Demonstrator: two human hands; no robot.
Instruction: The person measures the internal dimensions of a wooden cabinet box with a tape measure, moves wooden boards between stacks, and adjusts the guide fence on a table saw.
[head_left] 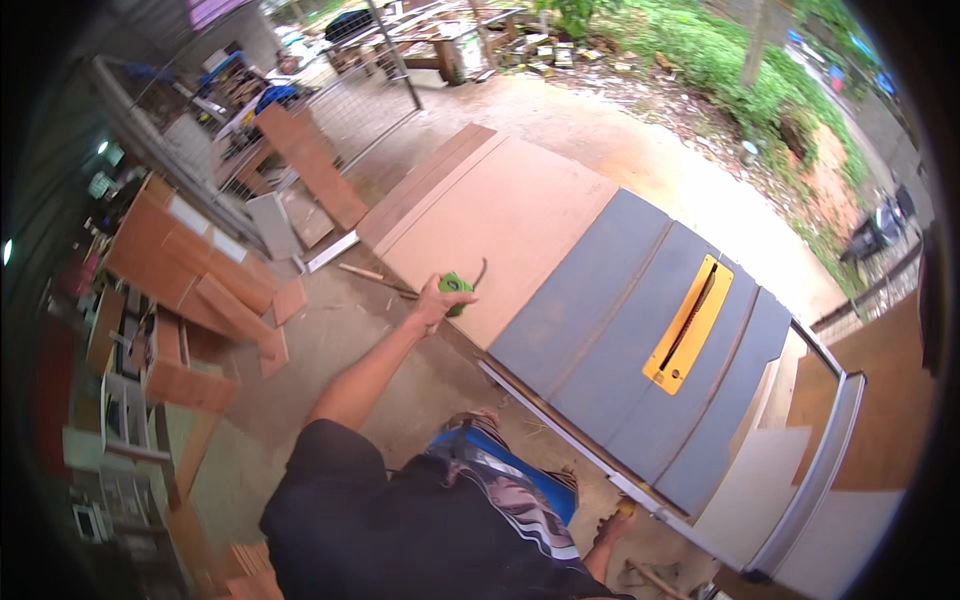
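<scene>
My left hand [431, 306] is closed round a green tape measure [455, 284], held over the near left edge of a light brown board surface [505, 215]. A short dark curved piece sticks up beside the tape measure. That board surface adjoins the dark grey top of a table saw [575, 320]. Low on the right, my right hand [611, 527] is at the saw's front rail [570, 435], its fingers curled at a small yellowish thing [627, 505] that I cannot make out.
A yellow insert plate [663, 360] surrounds the saw blade [692, 320]. A metal fence [818, 470] crosses the right end. Brown boards [185, 255] and cabinet pieces lean at left, by a wire mesh fence [350, 120]. A motorbike [880, 228] stands far right.
</scene>
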